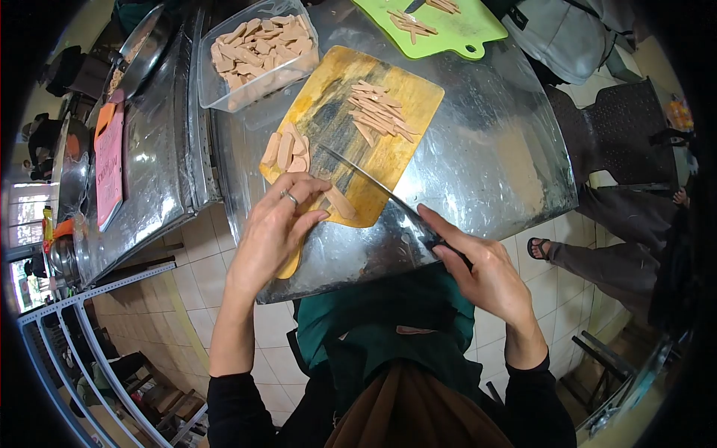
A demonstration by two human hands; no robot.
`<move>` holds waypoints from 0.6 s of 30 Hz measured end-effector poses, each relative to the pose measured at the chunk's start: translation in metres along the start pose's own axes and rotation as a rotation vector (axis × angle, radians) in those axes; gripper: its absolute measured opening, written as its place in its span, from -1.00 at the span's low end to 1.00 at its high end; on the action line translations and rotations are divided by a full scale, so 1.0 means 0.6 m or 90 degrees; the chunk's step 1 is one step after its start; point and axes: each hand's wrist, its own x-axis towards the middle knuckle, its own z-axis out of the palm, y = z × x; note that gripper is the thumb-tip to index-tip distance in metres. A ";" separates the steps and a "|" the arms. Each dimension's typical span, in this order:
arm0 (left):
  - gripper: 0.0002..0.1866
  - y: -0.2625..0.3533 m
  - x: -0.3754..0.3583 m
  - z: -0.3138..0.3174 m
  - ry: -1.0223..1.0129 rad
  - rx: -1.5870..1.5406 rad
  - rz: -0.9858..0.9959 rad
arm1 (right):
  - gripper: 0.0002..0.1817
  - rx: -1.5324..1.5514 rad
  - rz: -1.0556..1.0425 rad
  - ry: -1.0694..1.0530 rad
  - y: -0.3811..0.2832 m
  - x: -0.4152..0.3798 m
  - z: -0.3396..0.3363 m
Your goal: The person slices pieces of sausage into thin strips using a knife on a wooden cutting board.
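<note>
Near right, the right hand [489, 272] is wrapped round the stiff-looking knife [358, 168]'s handle, the place to grip it, while the left hand [269, 228], thumb and fingers slightly apart, meets a slice [341, 204], probably light, soft and breakable, best steadied gently along its sides, at the yellow board [418, 97]'s near edge, with thin strips [381, 113] farther right.

Knife [388, 193] over board [422, 93]; strips [379, 113], perhaps sausage, heaped

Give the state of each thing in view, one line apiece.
Knife, blade bare
Right hand, closed around knife handle
Left hand, fingertips at a slice
Plastic tub, open, filled with pieces
Yellow board, flat, partly covered
Thin strips, cut, piled
Green board, flat, bearing strips
Metal pan, uncovered
</note>
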 end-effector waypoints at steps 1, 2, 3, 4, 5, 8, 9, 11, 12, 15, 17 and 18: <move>-0.65 0.000 -0.002 0.005 0.014 -0.006 -0.012 | -0.35 0.000 -0.005 -0.005 -0.002 -0.002 0.002; -0.65 -0.003 -0.002 0.010 0.020 0.006 -0.005 | -0.33 0.000 -0.009 -0.009 -0.004 -0.004 0.004; -0.65 -0.007 -0.003 0.015 0.026 0.018 0.002 | -0.32 -0.008 -0.017 -0.013 -0.005 -0.005 0.007; -0.65 -0.009 -0.002 0.020 0.033 0.029 0.010 | -0.31 -0.020 -0.017 -0.018 -0.007 -0.005 0.007; -0.66 -0.009 -0.001 0.023 0.040 0.026 0.015 | -0.31 -0.032 -0.018 -0.023 -0.008 -0.006 0.007; -0.68 -0.011 0.005 0.033 0.058 0.034 0.041 | -0.31 -0.056 -0.006 -0.035 -0.015 -0.006 0.006; -0.68 -0.014 0.007 0.035 0.063 0.047 0.057 | -0.31 -0.050 -0.006 -0.035 -0.014 -0.005 0.005; -0.70 -0.015 0.013 0.039 0.071 0.053 0.071 | -0.31 -0.046 -0.008 -0.034 -0.014 -0.003 0.003; -0.71 -0.012 0.015 0.042 0.073 0.044 0.068 | -0.31 -0.048 -0.009 -0.033 -0.014 -0.003 0.002; -0.70 -0.010 0.015 0.049 0.068 -0.005 0.025 | -0.32 -0.057 0.005 -0.043 -0.017 -0.002 -0.004; -0.69 -0.008 0.013 0.053 0.081 -0.005 0.022 | -0.33 -0.062 0.012 -0.051 -0.020 0.000 -0.008; -0.69 -0.008 0.010 0.057 0.098 0.015 0.038 | -0.33 -0.063 0.011 -0.054 -0.021 0.001 -0.010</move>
